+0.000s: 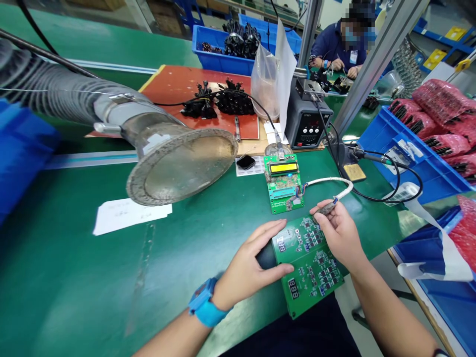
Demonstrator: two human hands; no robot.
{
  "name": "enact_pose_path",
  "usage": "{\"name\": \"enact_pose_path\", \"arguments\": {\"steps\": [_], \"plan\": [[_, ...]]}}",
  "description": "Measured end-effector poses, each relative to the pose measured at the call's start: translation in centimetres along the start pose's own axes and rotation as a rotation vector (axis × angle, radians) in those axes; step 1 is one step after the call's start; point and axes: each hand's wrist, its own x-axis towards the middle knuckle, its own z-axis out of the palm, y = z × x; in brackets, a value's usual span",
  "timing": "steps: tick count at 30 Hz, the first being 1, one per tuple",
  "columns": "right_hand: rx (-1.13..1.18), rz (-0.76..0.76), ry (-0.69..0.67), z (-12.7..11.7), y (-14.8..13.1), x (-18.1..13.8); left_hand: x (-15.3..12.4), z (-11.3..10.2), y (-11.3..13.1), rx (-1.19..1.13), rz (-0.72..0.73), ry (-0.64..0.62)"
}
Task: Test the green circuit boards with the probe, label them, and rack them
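Note:
A green circuit board panel with two digit displays lies slanted at the table's front edge, partly overhanging it. My left hand, with a blue wrist strap, holds the panel's left side, thumb over the face and fingers along the upper corner. Pinched in my right hand is a grey probe connector, its tip at the panel's top edge; my fingers hide part of the contact. A white sleeved cable runs from it to a programmer board with a lit yellow screen.
A fume extraction funnel hangs at left above the green table. Behind stand a soldering station, black cable bundles and a blue bin. At right are a bin of pink-wrapped packs and a soldering iron. A co-worker sits opposite.

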Motion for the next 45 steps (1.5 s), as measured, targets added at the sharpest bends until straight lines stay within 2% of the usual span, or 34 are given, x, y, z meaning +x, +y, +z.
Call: {"name": "enact_pose_path", "arguments": {"steps": [10,28,32,39,45], "plan": [[0.011,0.007,0.006,0.1,0.1,0.0,0.1,0.0,0.2,-0.006,-0.019,-0.009],[0.065,0.026,0.029,0.1,0.0,0.1,0.1,0.0,0.1,0.024,0.037,0.019],[0.096,0.043,0.045,-1.1,-0.8,-1.2,0.2,0.1,0.0,0.046,0.039,0.028],[-0.028,0.078,-0.011,-2.8,-0.7,-5.4,0.3,-0.1,0.3,0.049,0.012,0.012],[-0.059,0.039,-0.045,-2.7,0.0,-5.8,0.3,-0.1,0.5,0.055,0.013,0.02]]}}
